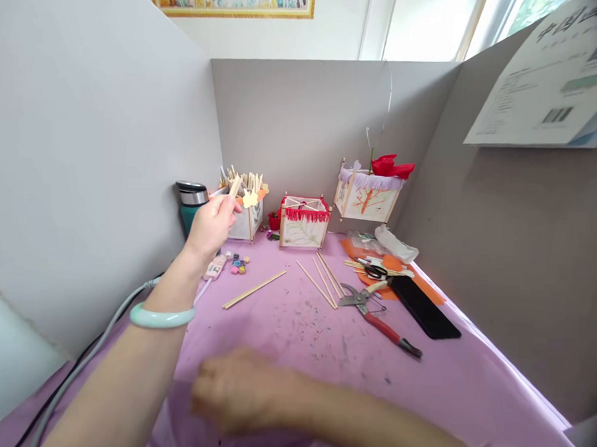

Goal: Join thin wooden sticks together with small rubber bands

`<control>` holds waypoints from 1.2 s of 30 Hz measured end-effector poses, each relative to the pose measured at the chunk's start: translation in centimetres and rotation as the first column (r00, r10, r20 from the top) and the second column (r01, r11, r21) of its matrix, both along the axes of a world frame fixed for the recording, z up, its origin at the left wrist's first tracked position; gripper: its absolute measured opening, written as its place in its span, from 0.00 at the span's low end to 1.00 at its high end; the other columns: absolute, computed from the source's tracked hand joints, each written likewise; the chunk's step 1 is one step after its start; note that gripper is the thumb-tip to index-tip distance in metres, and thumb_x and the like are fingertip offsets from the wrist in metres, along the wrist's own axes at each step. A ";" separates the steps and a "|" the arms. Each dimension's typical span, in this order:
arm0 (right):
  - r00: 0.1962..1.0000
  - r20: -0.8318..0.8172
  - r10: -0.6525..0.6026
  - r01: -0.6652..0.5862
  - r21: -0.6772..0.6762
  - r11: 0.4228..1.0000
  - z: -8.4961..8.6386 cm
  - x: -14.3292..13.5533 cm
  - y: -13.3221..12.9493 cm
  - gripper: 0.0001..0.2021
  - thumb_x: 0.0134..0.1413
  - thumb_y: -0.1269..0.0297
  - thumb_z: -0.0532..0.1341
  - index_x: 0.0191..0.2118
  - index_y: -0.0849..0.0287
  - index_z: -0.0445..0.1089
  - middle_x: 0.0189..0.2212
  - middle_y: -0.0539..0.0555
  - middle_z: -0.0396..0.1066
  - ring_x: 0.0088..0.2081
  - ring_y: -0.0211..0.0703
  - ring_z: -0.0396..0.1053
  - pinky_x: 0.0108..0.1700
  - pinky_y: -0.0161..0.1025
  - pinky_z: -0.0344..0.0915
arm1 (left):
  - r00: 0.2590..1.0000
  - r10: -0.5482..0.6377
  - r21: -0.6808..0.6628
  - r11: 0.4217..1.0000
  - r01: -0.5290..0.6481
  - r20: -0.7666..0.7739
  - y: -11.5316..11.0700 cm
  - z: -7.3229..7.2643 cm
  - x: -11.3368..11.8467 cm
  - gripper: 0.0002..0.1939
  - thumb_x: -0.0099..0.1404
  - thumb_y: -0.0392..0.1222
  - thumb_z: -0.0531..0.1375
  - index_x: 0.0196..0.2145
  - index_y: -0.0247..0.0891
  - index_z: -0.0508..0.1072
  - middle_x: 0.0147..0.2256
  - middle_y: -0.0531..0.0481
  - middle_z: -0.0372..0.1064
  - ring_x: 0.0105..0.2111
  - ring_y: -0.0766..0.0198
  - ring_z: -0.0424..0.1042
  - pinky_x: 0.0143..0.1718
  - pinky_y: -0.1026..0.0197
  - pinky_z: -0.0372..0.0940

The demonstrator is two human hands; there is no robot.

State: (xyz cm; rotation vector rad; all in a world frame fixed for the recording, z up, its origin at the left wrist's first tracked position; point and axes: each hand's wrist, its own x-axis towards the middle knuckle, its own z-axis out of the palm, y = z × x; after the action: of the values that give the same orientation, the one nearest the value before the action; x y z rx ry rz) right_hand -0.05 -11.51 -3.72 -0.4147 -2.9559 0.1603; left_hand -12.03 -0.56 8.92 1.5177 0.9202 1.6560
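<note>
My left hand [213,222], with a pale green bangle on the wrist, is closed on a light wooden stick [235,185]. It is at the front of a paper-sided box [253,220] filled with many thin sticks. Low in the view, my right hand [234,390] is smeared by motion above the purple cloth [292,343]; its fingers cannot be made out. Between the hands and the boxes lie a pair of sticks [253,290] and several more thin sticks [320,281], beside red-handled pruning shears [374,314].
Behind stand a red-fringed box lantern [304,224], a purple-fringed one [369,195] and a teal bottle [190,201]. Small paint pots [239,264] and a power strip [216,266] lie left. A black phone [424,307] and scissors [376,271] are right. Grey partitions [308,124] enclose the table.
</note>
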 end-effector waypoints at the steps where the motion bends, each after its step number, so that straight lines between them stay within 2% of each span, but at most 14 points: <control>1: 0.993 -0.017 0.121 -0.120 0.068 0.990 0.3 -0.4 -1.7 0.08 0.58 0.62 0.54 0.37 0.55 0.69 0.40 0.52 0.71 0.36 0.39 0.66 0.27 0.34 0.55 | 0.998 -0.042 0.026 0.999 0.041 0.038 -0.7 0.7 0.6 0.14 0.63 0.51 0.57 0.28 0.36 0.67 0.17 0.57 0.49 0.15 0.75 0.44 0.16 0.69 0.38; 3: 0.966 -0.020 0.256 -0.253 0.096 0.963 0.9 -0.3 -3.7 0.08 0.57 0.62 0.55 0.42 0.51 0.68 0.45 0.49 0.70 0.41 0.40 0.66 0.31 0.34 0.57 | 0.994 -0.097 0.072 0.993 0.093 0.057 -1.7 1.1 1.9 0.13 0.64 0.50 0.55 0.29 0.37 0.64 0.17 0.58 0.49 0.14 0.75 0.44 0.14 0.70 0.40; 5: 0.971 -0.005 0.240 -0.240 0.037 0.970 1.3 0.9 -3.9 0.12 0.58 0.63 0.55 0.47 0.50 0.67 0.45 0.49 0.70 0.41 0.39 0.67 0.30 0.33 0.57 | 0.972 -0.201 0.090 0.977 0.191 0.125 -1.9 0.2 3.1 0.13 0.65 0.50 0.54 0.29 0.38 0.62 0.18 0.59 0.51 0.14 0.75 0.46 0.13 0.71 0.42; 9: 0.998 0.068 0.016 -0.014 -0.026 1.000 1.6 4.2 -2.2 0.13 0.58 0.64 0.54 0.47 0.55 0.69 0.36 0.50 0.74 0.35 0.39 0.70 0.27 0.33 0.56 | 0.933 -0.302 0.065 0.953 0.295 0.195 -0.6 -4.0 5.3 0.15 0.64 0.52 0.54 0.28 0.38 0.60 0.18 0.59 0.54 0.14 0.75 0.49 0.13 0.71 0.48; 12: 0.998 0.046 -0.051 0.054 -0.068 0.996 1.6 6.7 -0.6 0.12 0.58 0.65 0.53 0.45 0.55 0.71 0.37 0.50 0.75 0.38 0.40 0.71 0.31 0.34 0.59 | 0.924 -0.330 0.007 0.942 0.335 0.196 0.3 -7.5 6.6 0.15 0.63 0.52 0.55 0.29 0.38 0.60 0.20 0.58 0.57 0.16 0.73 0.55 0.16 0.69 0.56; 16: 0.989 0.015 -0.147 0.146 -0.229 0.962 2.5 9.8 2.7 0.12 0.55 0.70 0.55 0.42 0.55 0.73 0.38 0.50 0.76 0.39 0.38 0.71 0.38 0.32 0.61 | 0.934 -0.331 -0.120 0.930 0.347 0.136 0.7 -10.7 6.8 0.16 0.62 0.54 0.56 0.32 0.37 0.62 0.20 0.58 0.57 0.17 0.72 0.57 0.18 0.67 0.59; 18: 0.970 -0.024 -0.243 0.225 -0.304 0.926 3.3 10.9 5.6 0.12 0.55 0.71 0.55 0.41 0.56 0.74 0.36 0.50 0.76 0.36 0.36 0.71 0.37 0.31 0.61 | 0.942 -0.318 -0.159 0.930 0.332 0.109 0.7 -11.6 6.5 0.16 0.63 0.54 0.55 0.29 0.37 0.61 0.19 0.59 0.54 0.16 0.73 0.55 0.17 0.68 0.56; 20: 0.913 -0.057 -0.405 0.363 -0.342 0.867 4.0 11.5 9.3 0.13 0.56 0.71 0.53 0.40 0.58 0.74 0.28 0.50 0.75 0.30 0.35 0.70 0.34 0.31 0.60 | 0.949 -0.291 -0.163 0.937 0.308 0.120 0.5 -12.3 6.3 0.17 0.64 0.54 0.54 0.26 0.37 0.59 0.18 0.59 0.51 0.15 0.74 0.52 0.16 0.69 0.52; 22: 0.807 -0.181 -0.562 0.495 -0.311 0.811 4.5 11.0 13.5 0.12 0.57 0.70 0.52 0.37 0.60 0.74 0.29 0.51 0.75 0.30 0.36 0.69 0.34 0.32 0.59 | 0.951 -0.256 -0.139 0.950 0.281 0.172 0.4 -12.9 6.1 0.18 0.64 0.53 0.53 0.25 0.37 0.58 0.17 0.59 0.50 0.15 0.75 0.50 0.15 0.69 0.49; 24: 0.715 -0.290 -0.636 0.583 -0.253 0.772 4.8 9.4 17.6 0.13 0.58 0.68 0.51 0.38 0.61 0.74 0.32 0.53 0.74 0.34 0.38 0.69 0.37 0.33 0.59 | 0.950 -0.209 -0.123 0.963 0.242 0.230 0.3 -13.4 6.0 0.18 0.65 0.53 0.52 0.25 0.37 0.58 0.17 0.59 0.50 0.15 0.74 0.48 0.15 0.69 0.47; 27: 0.696 -0.205 -0.688 0.676 -0.135 0.725 4.8 5.4 23.1 0.15 0.60 0.66 0.49 0.38 0.63 0.73 0.36 0.57 0.73 0.38 0.41 0.69 0.39 0.34 0.59 | 0.949 -0.119 -0.150 0.974 0.168 0.291 0.1 -13.8 5.9 0.19 0.65 0.55 0.50 0.25 0.38 0.59 0.16 0.59 0.49 0.14 0.74 0.47 0.15 0.69 0.45; 29: 0.624 -0.146 -0.768 0.770 -0.054 0.636 4.4 2.6 26.3 0.15 0.60 0.65 0.50 0.42 0.65 0.72 0.42 0.62 0.71 0.43 0.44 0.68 0.43 0.34 0.59 | 0.948 -0.073 -0.177 0.975 0.133 0.308 0.0 -13.9 5.9 0.20 0.65 0.57 0.50 0.25 0.38 0.58 0.15 0.59 0.50 0.14 0.74 0.47 0.14 0.69 0.45; 32: 0.555 -0.091 -0.827 0.828 -0.037 0.560 3.5 -0.7 30.4 0.16 0.55 0.68 0.55 0.48 0.68 0.69 0.49 0.68 0.65 0.50 0.51 0.64 0.47 0.38 0.60 | 0.950 -0.019 -0.220 0.971 0.091 0.311 -0.1 -13.9 6.0 0.22 0.64 0.59 0.50 0.24 0.38 0.58 0.16 0.59 0.50 0.14 0.74 0.48 0.15 0.68 0.45; 36: 0.468 -0.023 -0.883 0.882 -0.051 0.469 2.4 -2.6 34.7 0.19 0.50 0.73 0.58 0.50 0.70 0.69 0.53 0.72 0.59 0.56 0.58 0.58 0.52 0.45 0.58 | 0.949 0.032 -0.279 0.959 0.059 0.312 -0.1 -13.8 6.2 0.22 0.64 0.59 0.49 0.25 0.37 0.59 0.16 0.59 0.49 0.15 0.73 0.48 0.16 0.68 0.46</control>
State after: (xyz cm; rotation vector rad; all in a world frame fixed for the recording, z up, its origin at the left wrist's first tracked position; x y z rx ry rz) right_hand -2.62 23.23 -1.31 -1.8375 -2.2618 0.0743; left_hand -5.85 -0.61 -4.93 1.0286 0.9225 1.6147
